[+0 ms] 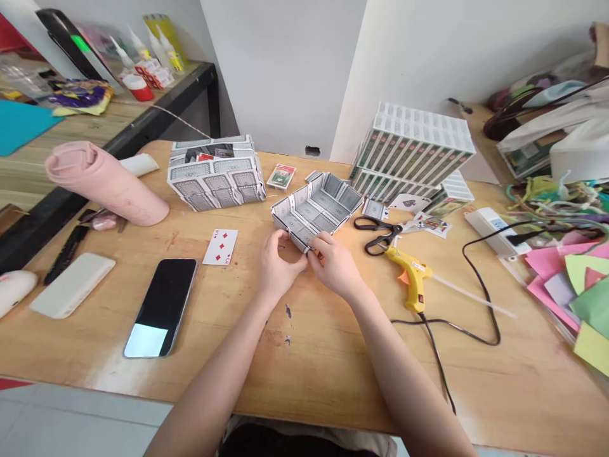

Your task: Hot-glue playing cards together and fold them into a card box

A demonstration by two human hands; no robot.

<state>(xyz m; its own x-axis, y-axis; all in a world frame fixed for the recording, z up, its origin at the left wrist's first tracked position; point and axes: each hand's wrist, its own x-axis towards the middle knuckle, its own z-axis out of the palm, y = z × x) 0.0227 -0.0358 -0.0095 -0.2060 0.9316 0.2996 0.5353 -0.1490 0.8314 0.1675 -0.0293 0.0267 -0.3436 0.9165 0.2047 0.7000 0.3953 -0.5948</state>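
Note:
In front of me lies a shallow open tray made of playing cards (pixel 316 212), grey card backs showing inside. My left hand (pixel 278 266) grips the near left corner, thumb and fingers closed at its wall. Pinched at the same near wall, a little to the right, is my right hand (pixel 333 263); its fingertips press the edge. To the right rest black-handled scissors (pixel 378 231) and a yellow hot glue gun (pixel 410 276) with a clear glue stick. A three of diamonds (pixel 220 247) lies face up left of my hands.
A larger box made of cards (pixel 216 178) stands at the back left, beside a card pack (pixel 281 176). Stacked card packs (pixel 413 152) rise at the back right. A phone (pixel 162 304), pink roll (pixel 109 184), power strip (pixel 497 231) and cord (pixel 435 349) occupy the sides.

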